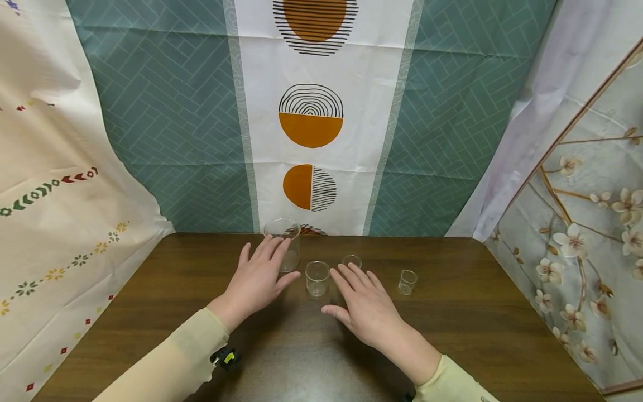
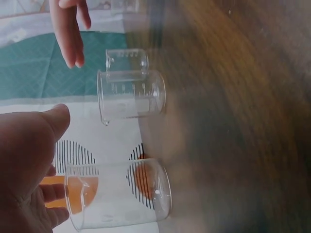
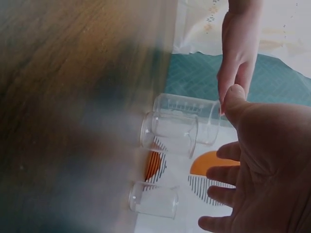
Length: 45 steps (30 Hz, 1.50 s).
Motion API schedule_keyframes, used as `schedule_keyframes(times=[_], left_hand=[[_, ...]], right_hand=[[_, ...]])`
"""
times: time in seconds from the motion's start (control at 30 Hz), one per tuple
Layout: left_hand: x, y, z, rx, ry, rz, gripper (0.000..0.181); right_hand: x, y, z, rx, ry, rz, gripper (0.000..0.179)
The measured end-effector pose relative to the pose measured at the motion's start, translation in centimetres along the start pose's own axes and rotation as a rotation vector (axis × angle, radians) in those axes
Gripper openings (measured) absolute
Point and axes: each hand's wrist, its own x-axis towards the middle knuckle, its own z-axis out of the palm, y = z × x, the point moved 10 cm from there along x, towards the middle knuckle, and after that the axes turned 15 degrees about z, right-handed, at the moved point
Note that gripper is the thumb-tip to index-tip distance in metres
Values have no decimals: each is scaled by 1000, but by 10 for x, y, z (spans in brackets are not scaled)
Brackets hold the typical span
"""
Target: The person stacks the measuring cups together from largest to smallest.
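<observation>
Several clear glass beakers stand upright on the brown table, the tallest beaker (image 1: 291, 258) at the left. My left hand (image 1: 257, 282) hovers just in front of it, fingers extended and spread; in the left wrist view its fingertips appear near the rim, and I cannot tell whether they touch. Between the hands stands a medium beaker (image 1: 317, 279). A smaller beaker (image 1: 353, 261) is partly hidden behind the fingers of my right hand (image 1: 365, 304), which is spread and holds nothing. The smallest beaker (image 1: 407, 283) stands apart to the right.
The wooden table (image 1: 472, 335) ends at the back against a hanging green and white cloth (image 1: 201, 111). A cream patterned cloth (image 1: 65, 223) hangs at the left, a flowered one (image 1: 577, 268) at the right. A small black device (image 1: 224, 356) sits at the left wrist.
</observation>
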Motion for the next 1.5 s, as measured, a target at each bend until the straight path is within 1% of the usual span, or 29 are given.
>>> schedule_keyframes(times=[0.4, 0.7, 0.93, 1.13, 1.5], left_hand=[[-12, 25, -11, 32, 43, 69, 80], [-20, 47, -19, 19, 75, 124, 78], [-24, 62, -21, 2, 83, 158, 76], [-27, 68, -20, -8, 82, 175, 78], [-32, 71, -21, -9, 71, 171, 80]], right_hand=[[-3, -4, 5, 6, -27, -17, 79], [-6, -11, 4, 10, -8, -59, 78], [-9, -17, 0, 13, -5, -82, 78], [-11, -19, 1, 13, -19, -85, 78], [-12, -20, 0, 6, -12, -101, 78]])
